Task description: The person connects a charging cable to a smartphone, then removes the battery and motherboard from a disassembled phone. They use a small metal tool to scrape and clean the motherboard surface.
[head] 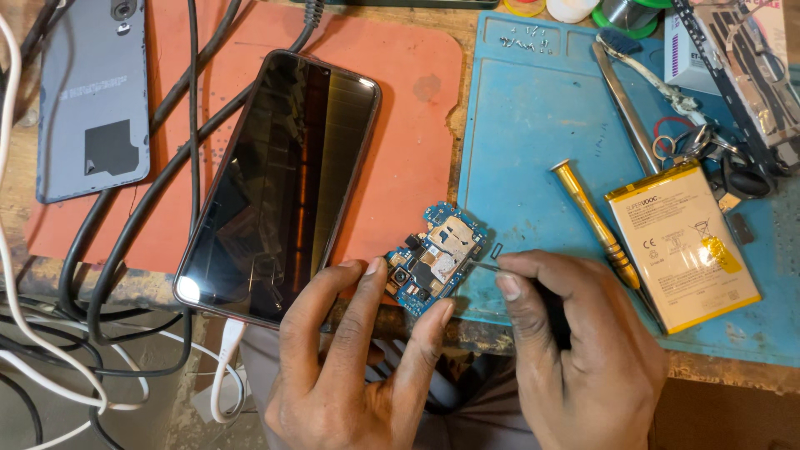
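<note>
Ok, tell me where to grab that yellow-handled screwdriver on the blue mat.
Probably best to grip the screwdriver by the middle of its yellow handle, coming from above. It lies flat on the blue mat, slanted, with the battery close on one side and the right hand covering its lower end.

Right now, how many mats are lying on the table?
2. An orange mat lies on the left under the phone; a blue mat lies on the right under the battery and the gold screwdriver. More may be hidden outside the view.
</note>
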